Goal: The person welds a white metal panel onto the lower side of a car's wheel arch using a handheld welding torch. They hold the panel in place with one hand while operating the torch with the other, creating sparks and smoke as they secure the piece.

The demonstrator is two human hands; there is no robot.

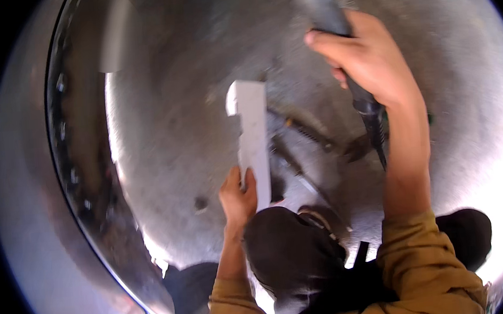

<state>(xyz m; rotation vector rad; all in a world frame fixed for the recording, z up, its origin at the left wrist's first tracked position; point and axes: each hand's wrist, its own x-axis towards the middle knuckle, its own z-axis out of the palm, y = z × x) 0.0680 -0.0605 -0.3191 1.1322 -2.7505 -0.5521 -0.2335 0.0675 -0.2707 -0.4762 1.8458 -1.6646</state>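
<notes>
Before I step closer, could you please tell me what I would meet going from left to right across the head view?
Shiny curved panel → white piece, held by the left hand → slim tool with a yellow part → right hand, gripping a black corded tool.
</notes>
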